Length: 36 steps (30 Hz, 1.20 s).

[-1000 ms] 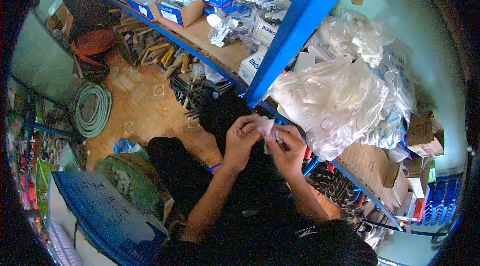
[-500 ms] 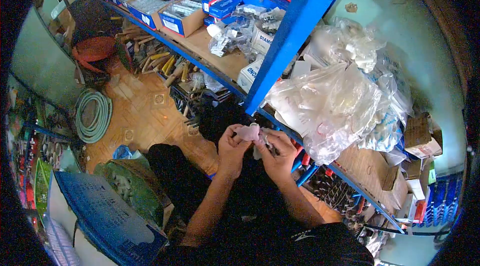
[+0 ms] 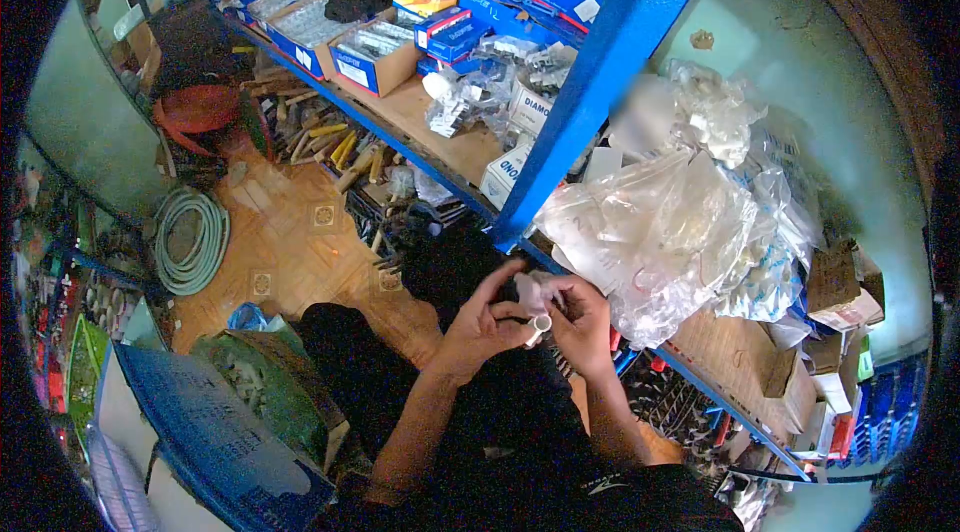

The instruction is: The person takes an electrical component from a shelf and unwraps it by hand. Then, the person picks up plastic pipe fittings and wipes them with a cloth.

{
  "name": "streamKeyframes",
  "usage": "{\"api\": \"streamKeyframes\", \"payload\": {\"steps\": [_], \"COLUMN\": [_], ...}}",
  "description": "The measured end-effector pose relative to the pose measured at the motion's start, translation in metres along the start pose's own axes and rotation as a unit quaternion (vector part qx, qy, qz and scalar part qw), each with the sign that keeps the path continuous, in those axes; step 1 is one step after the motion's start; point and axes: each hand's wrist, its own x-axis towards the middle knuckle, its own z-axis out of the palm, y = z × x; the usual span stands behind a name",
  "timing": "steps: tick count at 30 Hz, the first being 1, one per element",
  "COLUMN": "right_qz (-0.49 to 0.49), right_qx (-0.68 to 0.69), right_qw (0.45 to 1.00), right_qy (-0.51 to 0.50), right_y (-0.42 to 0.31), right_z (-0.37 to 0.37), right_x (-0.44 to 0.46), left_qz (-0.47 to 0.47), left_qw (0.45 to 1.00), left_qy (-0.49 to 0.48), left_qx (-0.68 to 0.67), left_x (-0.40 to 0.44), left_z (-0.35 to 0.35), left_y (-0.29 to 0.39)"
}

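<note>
My left hand (image 3: 478, 334) is closed, its thumb and fingertips against a small white ring-shaped fitting (image 3: 540, 324) with a round hole facing up. My right hand (image 3: 582, 325) pinches a crumpled pale pink piece of cloth or soft plastic (image 3: 536, 292) right beside the fitting. The two hands nearly meet in front of the dark clothing, just below the blue shelf edge. Part of the pink piece is hidden behind the right fingers. Whether it touches the fitting I cannot tell.
A blue shelf post (image 3: 610, 92) rises close ahead of my hands. Clear plastic bags (image 3: 670, 222) are heaped on the shelf at right, open boxes of packets (image 3: 372, 57) at left. A coiled hose (image 3: 190, 242) lies on the floor. A blue box (image 3: 215, 432) stands at lower left.
Both hands have come lower and slightly right. The white fitting now shows its round opening at the left fingertips, and the pink piece has shifted from the left fingers toward the right hand.
</note>
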Motion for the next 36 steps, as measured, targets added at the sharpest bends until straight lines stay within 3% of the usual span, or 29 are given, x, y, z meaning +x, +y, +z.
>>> {"api": "streamKeyframes", "payload": {"steps": [2, 3, 5, 8, 16, 19, 25, 29, 34, 36], "right_qz": [0.010, 0.014, -0.009, -0.022, -0.184, -0.169, -0.179, -0.159, -0.142, -0.162], "right_qx": [-0.044, -0.070, -0.142, -0.145, -0.131, -0.095, -0.145, -0.143, -0.087, -0.104], "right_qw": [0.998, 0.996, 0.988, 0.989, 0.957, 0.971, 0.962, 0.965, 0.970, 0.966], "right_qy": [-0.039, -0.052, -0.064, -0.020, -0.183, -0.140, -0.149, -0.154, -0.179, -0.170], "right_y": [-0.009, -0.016, -0.030, -0.046, -0.057, -0.059, -0.045, -0.044, -0.057, -0.059], "right_z": [-0.007, -0.011, -0.017, -0.020, -0.052, -0.055, -0.071, -0.080, -0.087, -0.082], "right_x": [0.000, 0.000, 0.000, 0.000, -0.015, -0.023, -0.028, -0.034, -0.035, -0.033], "left_qz": [-0.006, -0.022, -0.018, -0.021, -0.011, 0.049, -0.050, -0.083, -0.071, -0.074], "left_qw": [0.997, 1.000, 1.000, 1.000, 0.987, 0.993, 0.996, 0.996, 0.994, 0.995], "left_qy": [-0.013, -0.001, -0.004, -0.006, 0.094, 0.092, -0.004, -0.002, -0.078, -0.049], "left_qx": [0.077, 0.014, 0.016, 0.013, 0.133, 0.048, 0.071, 0.030, -0.036, -0.047], "left_x": [0.001, -0.002, -0.002, -0.002, -0.004, 0.003, 0.010, 0.008, 0.010, 0.008], "left_z": [0.003, 0.009, 0.010, 0.010, 0.016, 0.030, 0.031, 0.037, 0.037, 0.055], "left_y": [0.008, 0.012, 0.007, 0.001, -0.001, -0.011, -0.019, -0.024, -0.041, -0.043]}}
